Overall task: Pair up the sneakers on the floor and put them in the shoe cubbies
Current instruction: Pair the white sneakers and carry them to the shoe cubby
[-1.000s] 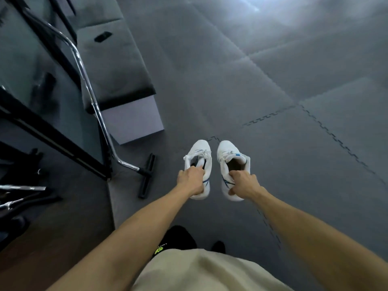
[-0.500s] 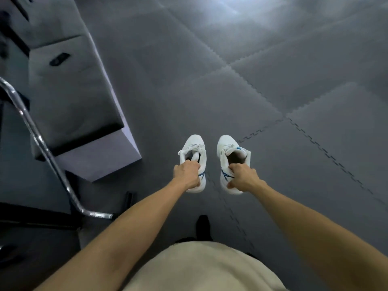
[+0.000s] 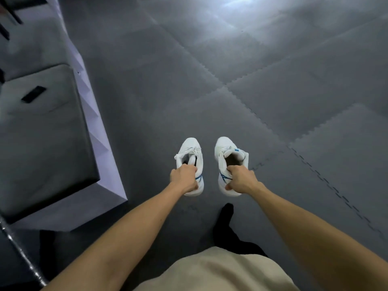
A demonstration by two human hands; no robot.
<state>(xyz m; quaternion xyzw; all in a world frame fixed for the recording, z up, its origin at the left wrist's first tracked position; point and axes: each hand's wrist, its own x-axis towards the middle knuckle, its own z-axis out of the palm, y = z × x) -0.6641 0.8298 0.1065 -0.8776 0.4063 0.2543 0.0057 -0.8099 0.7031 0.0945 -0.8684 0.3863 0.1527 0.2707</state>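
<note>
Sneakers: we count two, both white with blue lines on the side, a left sneaker (image 3: 191, 164) and a right sneaker (image 3: 230, 162), side by side, apart, toes pointing away from us.
Hands: we count two; our left hand (image 3: 184, 178) grips the left sneaker at its heel collar, fingers curled over the rim, and our right hand (image 3: 241, 179) grips the right sneaker the same way.
Where the sneakers are: each hangs just ahead of the hand that holds it, held out above the floor (image 3: 273, 91); we cannot tell whether the soles touch it.
Feet: we see one dark foot (image 3: 225, 215), below and between the hands, on the floor.
Clothing: a pale shirt (image 3: 214, 271) fills the lower edge, near our elbows.
Floor: dark grey foam tiles with toothed, interlocking seams, a bright glare far ahead of the hands.
Room: left of the left hand stands one grey padded bench (image 3: 42, 133) with pale sides, one small black object (image 3: 33, 94) on top; one chrome bar (image 3: 19, 250) runs below it.
</note>
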